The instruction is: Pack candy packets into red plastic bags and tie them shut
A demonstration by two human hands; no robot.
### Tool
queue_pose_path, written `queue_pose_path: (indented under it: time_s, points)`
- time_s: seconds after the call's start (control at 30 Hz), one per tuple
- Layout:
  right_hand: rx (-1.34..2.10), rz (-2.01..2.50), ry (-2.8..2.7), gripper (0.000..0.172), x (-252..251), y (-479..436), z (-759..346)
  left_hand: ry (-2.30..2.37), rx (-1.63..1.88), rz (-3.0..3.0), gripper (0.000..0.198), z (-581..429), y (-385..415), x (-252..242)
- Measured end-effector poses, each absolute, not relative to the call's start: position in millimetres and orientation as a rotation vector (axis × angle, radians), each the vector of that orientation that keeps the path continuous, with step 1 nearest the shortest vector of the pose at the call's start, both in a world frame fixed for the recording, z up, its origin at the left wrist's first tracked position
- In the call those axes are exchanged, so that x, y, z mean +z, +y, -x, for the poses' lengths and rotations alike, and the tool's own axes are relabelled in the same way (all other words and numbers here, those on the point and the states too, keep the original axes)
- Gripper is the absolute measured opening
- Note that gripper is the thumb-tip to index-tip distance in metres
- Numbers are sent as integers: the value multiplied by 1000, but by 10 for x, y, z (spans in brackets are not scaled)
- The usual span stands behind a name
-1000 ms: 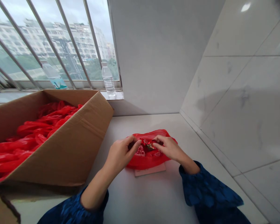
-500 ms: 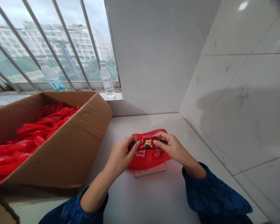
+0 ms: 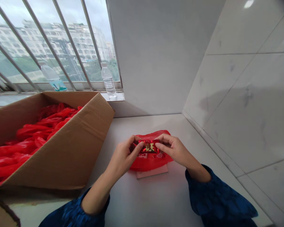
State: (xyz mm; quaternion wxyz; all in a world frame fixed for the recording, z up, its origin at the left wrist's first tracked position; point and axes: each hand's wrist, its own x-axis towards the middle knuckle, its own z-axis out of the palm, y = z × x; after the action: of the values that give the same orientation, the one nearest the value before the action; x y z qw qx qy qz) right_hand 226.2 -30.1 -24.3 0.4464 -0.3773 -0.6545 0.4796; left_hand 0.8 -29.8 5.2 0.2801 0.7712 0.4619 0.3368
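Both hands pinch candy (image 3: 149, 147) ends | L grip (image 3: 123, 156); R grip (image 3: 176, 150) | above red bag (image 3: 153, 162)

We log: candy wrapper (image 3: 149, 146), glossy red foil; bag (image 3: 151, 162), thin shiny red plastic; box (image 3: 68, 151), matt brown cardboard; counter (image 3: 156, 195) smooth pale stone; wall tiles (image 3: 246, 104) glossy; bottle (image 3: 108, 82) clear plastic.
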Motion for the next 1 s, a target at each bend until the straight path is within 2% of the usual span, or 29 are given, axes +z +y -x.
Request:
queue_pose_path:
  time_s: [0.53, 0.77, 1.0]
  points:
    - [1017, 848, -1540, 29, -216, -363, -2185, 963, 1043, -1730, 28, -73, -344, 112]
    - [939, 915, -1663, 24, -230, -356, -2186, 1074, 1003, -1913, 22, -46, -311, 82]
    - [943, 991, -1780, 24, -325, -242, -2181, 1354, 940, -2231, 24, -31, -257, 5]
